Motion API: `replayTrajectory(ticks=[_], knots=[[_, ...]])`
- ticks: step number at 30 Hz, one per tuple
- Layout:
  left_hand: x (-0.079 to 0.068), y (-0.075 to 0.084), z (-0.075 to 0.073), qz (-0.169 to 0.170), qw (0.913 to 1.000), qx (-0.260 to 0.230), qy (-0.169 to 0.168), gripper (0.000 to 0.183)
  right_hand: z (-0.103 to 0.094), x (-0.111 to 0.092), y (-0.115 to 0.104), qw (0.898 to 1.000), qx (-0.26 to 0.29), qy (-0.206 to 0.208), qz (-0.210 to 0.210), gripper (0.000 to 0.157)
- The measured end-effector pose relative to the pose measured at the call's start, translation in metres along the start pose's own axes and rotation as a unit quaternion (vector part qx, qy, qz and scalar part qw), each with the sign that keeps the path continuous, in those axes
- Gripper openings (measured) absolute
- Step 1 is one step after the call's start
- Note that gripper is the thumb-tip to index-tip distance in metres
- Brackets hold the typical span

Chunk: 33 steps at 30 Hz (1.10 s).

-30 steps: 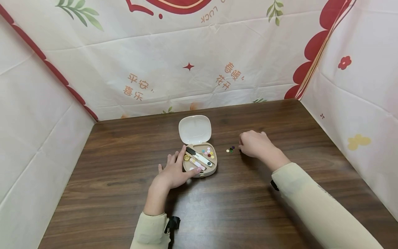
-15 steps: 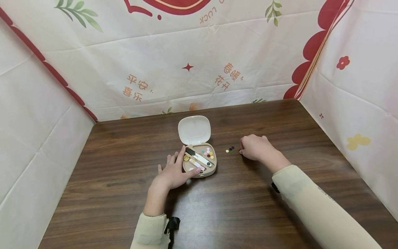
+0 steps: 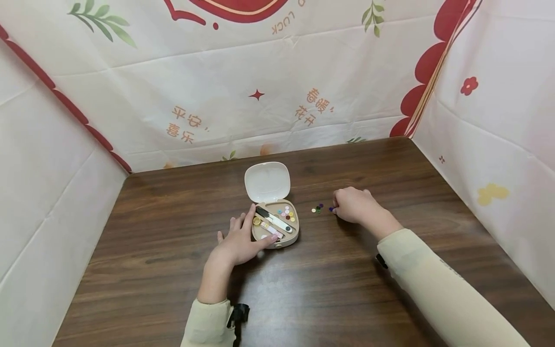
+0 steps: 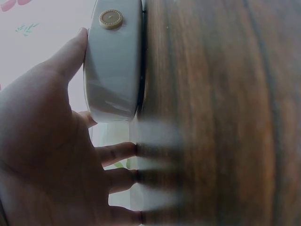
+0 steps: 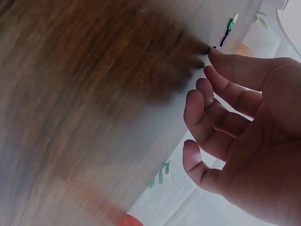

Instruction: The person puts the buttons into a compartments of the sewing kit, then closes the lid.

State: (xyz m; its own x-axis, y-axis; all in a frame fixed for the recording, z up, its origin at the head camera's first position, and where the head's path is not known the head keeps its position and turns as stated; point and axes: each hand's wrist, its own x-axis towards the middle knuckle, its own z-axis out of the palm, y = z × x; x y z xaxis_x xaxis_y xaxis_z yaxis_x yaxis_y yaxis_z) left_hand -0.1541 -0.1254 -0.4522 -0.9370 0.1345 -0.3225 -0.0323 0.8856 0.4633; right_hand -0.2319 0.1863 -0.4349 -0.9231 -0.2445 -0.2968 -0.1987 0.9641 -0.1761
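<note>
An open beige sewing kit case (image 3: pixel 286 241) stands mid-table with its white lid (image 3: pixel 267 182) tipped back. In it lie a black-and-white tool (image 3: pixel 273 219), probably thread snips, a yellow ring-like piece (image 3: pixel 257 221) and several coloured buttons (image 3: pixel 286 212). My left hand (image 3: pixel 238 245) rests on the case, thumb across the front edge and index finger along the left side. Its other fingertips touch the table in the left wrist view. My right hand (image 3: pixel 355 205) has thumb and fingertips down at the table, beside a small purple button (image 3: pixel 331 209). Nothing shows between thumb and index finger.
Several loose buttons (image 3: pixel 318 209), pale, green and purple, lie between the case and my right hand. The brown wooden table (image 3: pixel 173 231) meets printed white cloth walls (image 3: pixel 217 96) at the back and on both sides.
The purple button at my right fingertips now shows more clearly, just left of the thumb. The right hand is slightly lower than a second ago. My left hand stays on the case.
</note>
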Motion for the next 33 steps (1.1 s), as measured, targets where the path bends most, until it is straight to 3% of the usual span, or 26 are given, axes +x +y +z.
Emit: replayTrajectory(ticks=[33], knots=[[0.0011, -0.0021, 0.0012, -0.002, 1.0, -0.005, 0.006, 0.104, -0.0013, 0.0094, -0.0039, 0.999, 0.035, 0.0, -0.021, 0.018]])
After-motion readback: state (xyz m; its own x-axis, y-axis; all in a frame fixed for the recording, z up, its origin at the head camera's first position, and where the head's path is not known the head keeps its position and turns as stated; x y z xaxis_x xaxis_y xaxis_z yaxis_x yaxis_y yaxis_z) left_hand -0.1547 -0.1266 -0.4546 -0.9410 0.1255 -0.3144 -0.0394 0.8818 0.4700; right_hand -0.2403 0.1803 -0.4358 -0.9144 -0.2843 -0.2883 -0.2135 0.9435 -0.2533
